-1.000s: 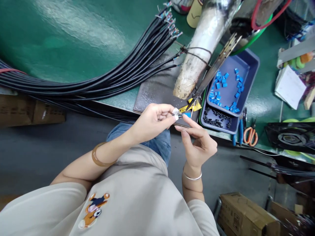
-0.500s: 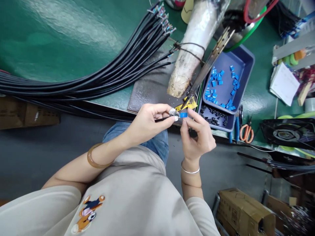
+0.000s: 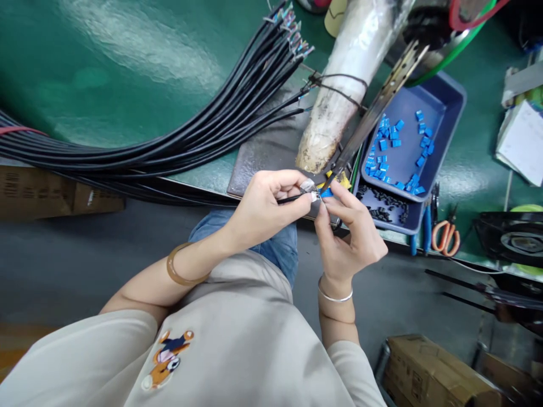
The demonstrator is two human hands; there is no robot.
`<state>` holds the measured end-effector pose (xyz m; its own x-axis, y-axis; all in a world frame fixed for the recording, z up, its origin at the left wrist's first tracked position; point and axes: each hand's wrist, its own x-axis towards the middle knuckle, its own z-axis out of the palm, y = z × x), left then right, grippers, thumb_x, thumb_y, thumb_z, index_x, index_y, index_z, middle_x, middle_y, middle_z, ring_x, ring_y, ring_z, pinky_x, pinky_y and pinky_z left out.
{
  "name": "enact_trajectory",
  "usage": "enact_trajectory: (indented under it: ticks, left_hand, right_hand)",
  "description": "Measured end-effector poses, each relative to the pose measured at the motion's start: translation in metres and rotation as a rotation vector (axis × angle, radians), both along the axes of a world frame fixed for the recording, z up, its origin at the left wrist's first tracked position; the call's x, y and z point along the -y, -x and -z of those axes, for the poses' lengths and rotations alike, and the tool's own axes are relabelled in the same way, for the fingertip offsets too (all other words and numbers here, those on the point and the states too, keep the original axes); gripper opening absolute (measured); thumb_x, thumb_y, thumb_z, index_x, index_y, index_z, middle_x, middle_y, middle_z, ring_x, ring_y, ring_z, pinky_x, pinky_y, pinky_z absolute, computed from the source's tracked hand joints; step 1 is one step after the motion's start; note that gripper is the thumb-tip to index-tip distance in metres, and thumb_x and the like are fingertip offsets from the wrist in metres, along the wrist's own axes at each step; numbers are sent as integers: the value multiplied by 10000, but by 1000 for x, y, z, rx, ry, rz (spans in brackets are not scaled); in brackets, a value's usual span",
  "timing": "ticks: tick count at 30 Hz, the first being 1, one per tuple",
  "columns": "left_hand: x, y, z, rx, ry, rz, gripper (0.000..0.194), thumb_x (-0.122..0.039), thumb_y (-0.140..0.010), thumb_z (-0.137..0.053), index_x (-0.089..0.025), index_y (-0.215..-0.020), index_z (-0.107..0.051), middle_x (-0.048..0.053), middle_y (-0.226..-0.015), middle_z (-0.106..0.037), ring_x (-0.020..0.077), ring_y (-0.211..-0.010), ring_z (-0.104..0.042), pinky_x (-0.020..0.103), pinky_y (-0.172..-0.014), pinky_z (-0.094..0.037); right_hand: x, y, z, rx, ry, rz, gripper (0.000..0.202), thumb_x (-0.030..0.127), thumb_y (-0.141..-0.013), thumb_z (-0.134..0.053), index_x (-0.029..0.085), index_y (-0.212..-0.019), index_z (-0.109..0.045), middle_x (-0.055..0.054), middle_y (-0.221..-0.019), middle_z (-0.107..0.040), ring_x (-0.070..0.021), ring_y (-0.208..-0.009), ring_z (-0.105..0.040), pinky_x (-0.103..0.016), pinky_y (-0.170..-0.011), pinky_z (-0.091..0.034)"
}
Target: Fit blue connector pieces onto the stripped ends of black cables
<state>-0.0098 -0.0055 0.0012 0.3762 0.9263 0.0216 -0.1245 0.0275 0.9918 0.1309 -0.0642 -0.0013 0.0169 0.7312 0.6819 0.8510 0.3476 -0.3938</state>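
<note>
My left hand (image 3: 271, 206) is closed in a pinch on the end of a black cable (image 3: 288, 198), with white covers on its thumb and fingertip. Thin wires stick out of the cable end toward a small blue connector (image 3: 326, 193). My right hand (image 3: 352, 234) has its thumb and index finger closed around this connector, partly hiding it. A fine pale wire shows by the right thumb tip; whether it is pinched there is unclear. Just above the connector, the tip of a slanted dark metal bar (image 3: 369, 124) comes down close to my fingers.
A bundle of black cables (image 3: 190, 130) with stripped ends lies across the green table (image 3: 127, 68). On the right, a bin (image 3: 453, 107) holds blue connectors above another with small black parts (image 3: 382, 212). Orange-handled pliers (image 3: 445, 237) and a plastic-wrapped post (image 3: 339, 90) are nearby.
The view has shifted, so the scene sits further right. My right thumb and index finger have come in around the blue connector, covering more of it. My left hand keeps the cable.
</note>
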Motion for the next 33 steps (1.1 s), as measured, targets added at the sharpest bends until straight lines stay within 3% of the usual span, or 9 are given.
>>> enact_trajectory:
  ticks: [9,18,22,26,29,33]
  left_hand:
    - [-5,5,0,-67,98,76,99,-157,-772,-635,-133,-686,-593,-54,-553,-405,33,-492,-350,160,-462,-305]
    - [-2,8,-2,-66,113,202,115,-182,-809,-615,-119,-715,-598,-51,-573,-397,37,-509,-335,171,-461,-287]
    - [1,11,-4,-71,94,274,101,-160,-812,-600,-102,-730,-616,-48,-578,-415,40,-518,-340,168,-459,-290]
    - [4,12,-4,-86,42,289,111,-162,-817,-598,-96,-730,-618,-45,-584,-411,42,-531,-334,176,-469,-286]
    - [7,12,-2,-92,2,243,148,-195,-832,-607,-101,-718,-611,-37,-608,-417,49,-565,-354,181,-500,-306]
    - [8,11,1,-105,17,186,180,-239,-850,-604,-109,-725,-621,-37,-604,-394,51,-557,-336,187,-495,-284]
  right_hand:
    - [2,1,1,2,6,22,156,91,-783,-699,192,-857,-607,-44,-1073,-766,-146,-801,-761,-233,-727,-620]
    - [10,-6,-5,-127,44,45,198,77,-826,-664,209,-971,-643,-11,-977,-726,-134,-845,-726,-246,-677,-605]
    - [13,-9,-13,-7,113,45,223,113,-821,-704,254,-993,-698,32,-819,-614,-58,-689,-601,-188,-614,-507]
    - [13,-7,-12,83,235,-31,102,136,-856,-665,205,-928,-643,11,-821,-617,-79,-737,-596,-210,-647,-489]
    - [14,-5,-9,-34,210,16,82,121,-871,-624,200,-885,-605,12,-812,-633,-90,-728,-624,-216,-627,-504]
    - [19,-3,-9,-339,32,162,113,157,-886,-609,239,-955,-645,49,-747,-633,-63,-496,-578,-207,-433,-438]
